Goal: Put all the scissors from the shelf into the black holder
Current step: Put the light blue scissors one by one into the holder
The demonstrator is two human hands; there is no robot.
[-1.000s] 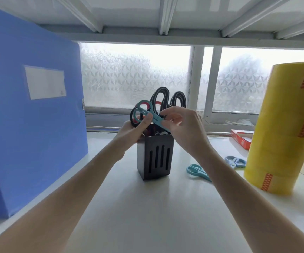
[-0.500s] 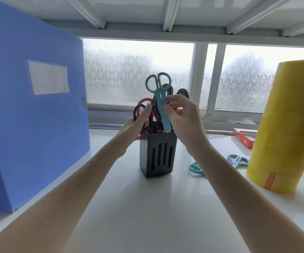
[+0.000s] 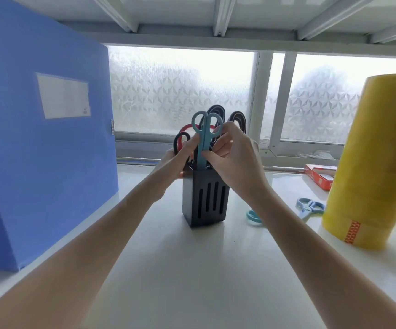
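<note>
Nearest, two bare forearms reach in from the bottom corners across the white shelf [image 3: 192,281], their elbows cut off by the frame. On the left a tall blue file box [image 3: 38,138] stands close, its lower left end out of view, a pale label on its face. On the right a stack of yellow tape rolls [image 3: 370,162] rises at the shelf's edge, partly cropped.

Further in, the black holder [image 3: 205,200] stands upright at mid-shelf, slots cut down its front. The right hand [image 3: 235,160] pinches the teal scissors [image 3: 205,138] between thumb and fingertips, just below the finger loops; they stand upright, closed, blade end down inside the holder. The left hand [image 3: 180,157] closes loosely beside them, its fingertips touching their left side, its palm against the holder's upper rim. The tip is hidden within the holder.

Behind the hands, black and red scissor handles [image 3: 237,121] stick up from the same holder; how many pairs I cannot tell. To the right, behind the right forearm, a teal loop [image 3: 252,216] of another pair lies on the shelf, the rest hidden. Light blue scissors [image 3: 310,207] lie just beside the tape. Beyond, a red box [image 3: 319,176] lies near the frosted window [image 3: 180,91].
</note>
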